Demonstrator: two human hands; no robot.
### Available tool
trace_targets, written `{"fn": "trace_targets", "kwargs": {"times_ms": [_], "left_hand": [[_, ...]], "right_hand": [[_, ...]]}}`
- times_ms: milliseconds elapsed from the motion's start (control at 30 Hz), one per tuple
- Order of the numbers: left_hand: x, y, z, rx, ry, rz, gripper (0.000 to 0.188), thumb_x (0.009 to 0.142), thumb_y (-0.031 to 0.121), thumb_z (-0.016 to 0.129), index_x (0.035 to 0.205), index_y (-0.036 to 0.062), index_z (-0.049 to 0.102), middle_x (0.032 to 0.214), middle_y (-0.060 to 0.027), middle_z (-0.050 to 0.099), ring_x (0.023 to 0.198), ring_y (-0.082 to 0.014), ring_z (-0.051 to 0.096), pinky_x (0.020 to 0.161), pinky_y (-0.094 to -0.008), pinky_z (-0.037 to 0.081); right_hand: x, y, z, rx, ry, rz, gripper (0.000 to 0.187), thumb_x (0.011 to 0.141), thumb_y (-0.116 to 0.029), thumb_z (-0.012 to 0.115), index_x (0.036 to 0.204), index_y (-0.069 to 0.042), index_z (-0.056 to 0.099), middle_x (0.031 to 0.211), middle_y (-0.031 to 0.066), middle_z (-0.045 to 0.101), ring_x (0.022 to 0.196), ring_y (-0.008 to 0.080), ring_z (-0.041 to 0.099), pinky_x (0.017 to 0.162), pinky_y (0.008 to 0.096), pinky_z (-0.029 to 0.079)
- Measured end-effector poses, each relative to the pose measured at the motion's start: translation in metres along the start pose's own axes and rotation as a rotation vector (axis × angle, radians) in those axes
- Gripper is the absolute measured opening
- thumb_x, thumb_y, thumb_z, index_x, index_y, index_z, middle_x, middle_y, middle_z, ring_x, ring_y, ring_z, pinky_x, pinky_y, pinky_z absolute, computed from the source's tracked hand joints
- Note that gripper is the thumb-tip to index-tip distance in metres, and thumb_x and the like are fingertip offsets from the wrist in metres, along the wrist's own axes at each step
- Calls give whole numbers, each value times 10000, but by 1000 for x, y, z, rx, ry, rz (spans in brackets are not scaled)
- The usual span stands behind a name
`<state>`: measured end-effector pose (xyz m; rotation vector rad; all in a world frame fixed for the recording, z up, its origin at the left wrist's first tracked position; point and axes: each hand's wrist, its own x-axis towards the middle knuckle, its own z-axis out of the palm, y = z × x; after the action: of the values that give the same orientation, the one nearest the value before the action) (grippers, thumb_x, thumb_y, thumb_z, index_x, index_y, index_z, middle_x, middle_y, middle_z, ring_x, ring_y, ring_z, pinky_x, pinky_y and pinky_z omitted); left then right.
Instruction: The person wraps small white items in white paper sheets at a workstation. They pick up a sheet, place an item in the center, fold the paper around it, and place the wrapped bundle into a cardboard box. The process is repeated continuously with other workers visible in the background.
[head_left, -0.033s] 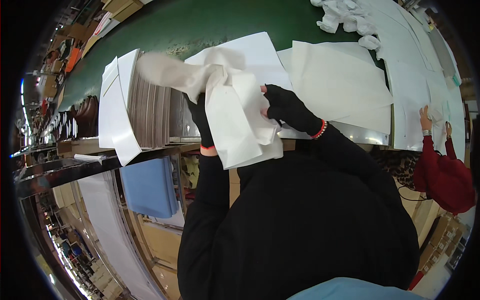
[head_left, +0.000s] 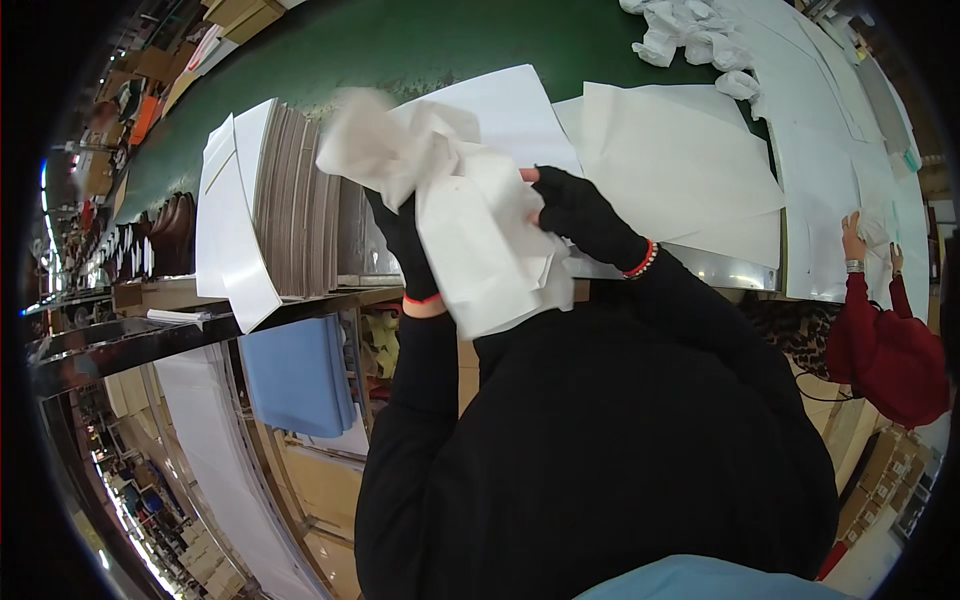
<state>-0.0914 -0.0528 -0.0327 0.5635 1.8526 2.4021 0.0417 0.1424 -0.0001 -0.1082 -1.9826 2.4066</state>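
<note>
A large crumpled sheet of white paper (head_left: 475, 225) is bunched up between my hands in front of my body. My left hand (head_left: 404, 245), in a black fingerless glove, grips it from the left; the paper hides its fingers. At the paper's right side my right hand (head_left: 585, 212), gloved the same way, has its bare fingertips closed on the folds. The bunched upper end sticks out to the upper left, blurred by motion. Behind it, flat white sheets (head_left: 522, 112) lie on the green-topped table (head_left: 500, 35).
A stack of grey-brown boards (head_left: 297, 215) with white sheets stands at the left. Wide off-white paper (head_left: 670, 160) lies to the right, with crumpled white paper balls (head_left: 690, 35) beyond. Blue material (head_left: 298, 375) hangs below the table edge. Another person in red (head_left: 885, 350) works far right.
The crumpled upper end of the paper has swung to the right and slightly up, and looks more bunched. Its lower part has shifted a little right. My hands have barely moved.
</note>
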Motion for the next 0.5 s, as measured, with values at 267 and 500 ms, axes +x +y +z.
{"fn": "trace_targets", "kwargs": {"times_ms": [267,500], "left_hand": [[-41,57,85,410,-614,359,536,816,339,696,1227,34,536,1504,-231,237,1383,-507,165,1055,-566,298],[-13,59,72,568,-418,152,815,558,51,796,1288,65,435,1155,-129,543,1079,-274,565,876,-349,478]], "right_hand": [[-14,-17,2,331,200,-150,344,913,-98,530,1246,-30,480,1110,80,600,962,154,606,838,313,520],[-6,10,-9,-153,224,-423,361,905,10,517,1264,-8,543,1190,115,618,1060,167,591,917,311,470]]}}
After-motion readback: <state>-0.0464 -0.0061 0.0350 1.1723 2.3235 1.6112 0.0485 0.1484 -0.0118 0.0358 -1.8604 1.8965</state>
